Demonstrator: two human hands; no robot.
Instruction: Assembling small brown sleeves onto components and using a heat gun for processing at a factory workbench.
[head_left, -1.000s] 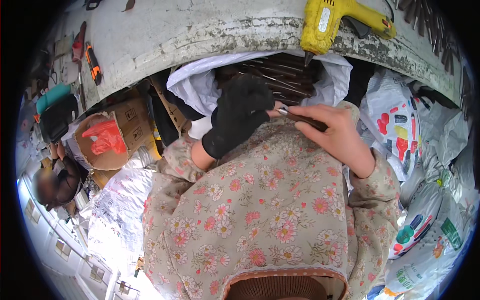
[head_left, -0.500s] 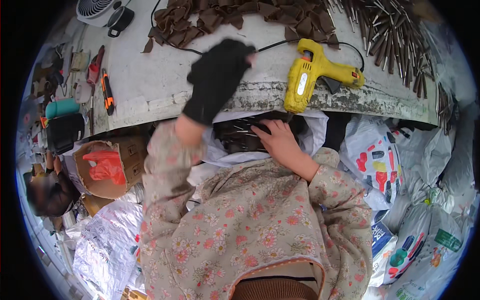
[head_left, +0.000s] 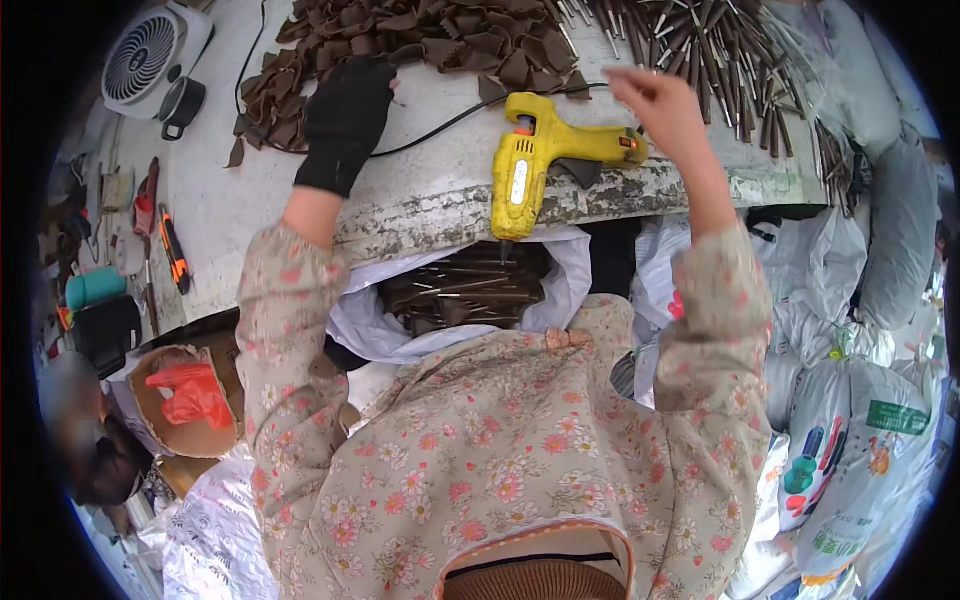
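My left hand [head_left: 348, 118], in a black glove, reaches the near edge of a pile of brown leather-like scraps [head_left: 430, 40]; its fingers are mostly hidden from above. My bare right hand [head_left: 662, 108] is raised over the table beside a heap of thin brown rods with metal tips [head_left: 735, 60]. Its fingers are partly extended and nothing shows in them. Between both hands a yellow glue gun [head_left: 518, 175] lies with its nozzle over the table's near edge. Below it, a white bag [head_left: 572, 285] at my lap holds many similar brown rods [head_left: 465, 290].
A black cord [head_left: 435, 132] crosses the worn white table [head_left: 240, 190]. At far left stand a fan [head_left: 148, 60] and a dark cup [head_left: 182, 105]; an orange-black cutter [head_left: 174, 250] lies nearer. A cardboard box [head_left: 190, 440] and filled plastic bags [head_left: 850, 460] flank me. Another person sits at left.
My right hand has left the bag of rods and risen to the right over the table. My left hand has moved onto the scraps' edge. The whole view has shifted.
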